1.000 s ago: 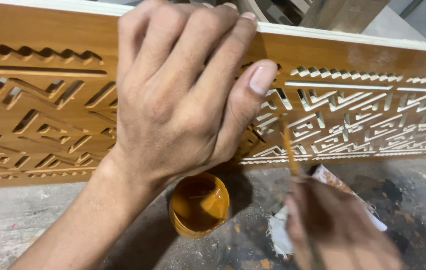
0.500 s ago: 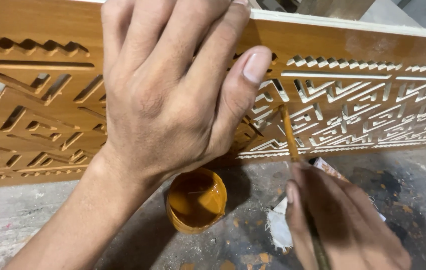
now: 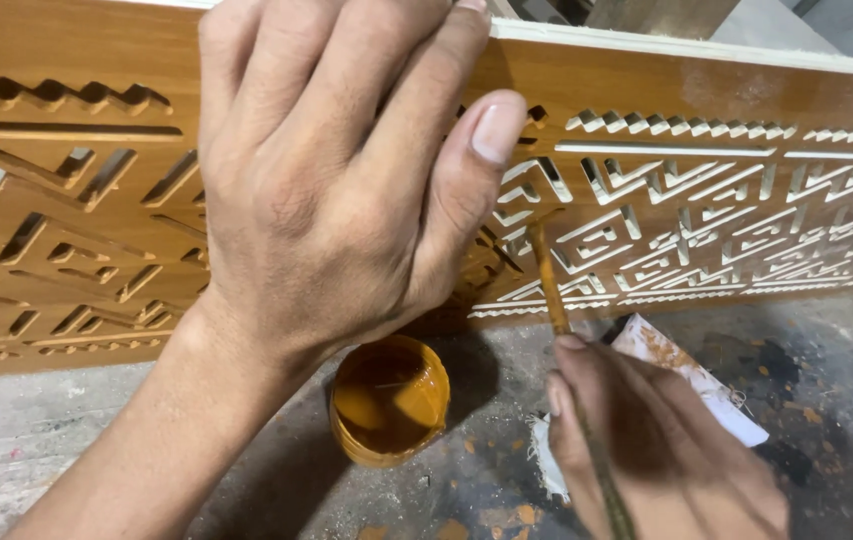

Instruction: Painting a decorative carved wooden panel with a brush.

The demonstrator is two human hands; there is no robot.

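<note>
The left hand [image 3: 336, 190] has slid a bit to the left and lies flat on the carved wood panel [image 3: 706, 200], fingers [image 3: 296, 80] together and pressed on the wood. The right hand [image 3: 656, 450] has come up and nearer to the panel, fingers clamped on a thin brush [image 3: 556, 300]. The brush tip now sits in the cut-out pattern, just right of the left thumb, so the painting looks like it is going on there. One panel stands at the far side. One brush. One small orange pot [image 3: 388, 400] of brown paint sits on the gray surface [image 3: 826, 400], between the hands. One stained rag [image 3: 686, 370] lies by the right hand.
</note>
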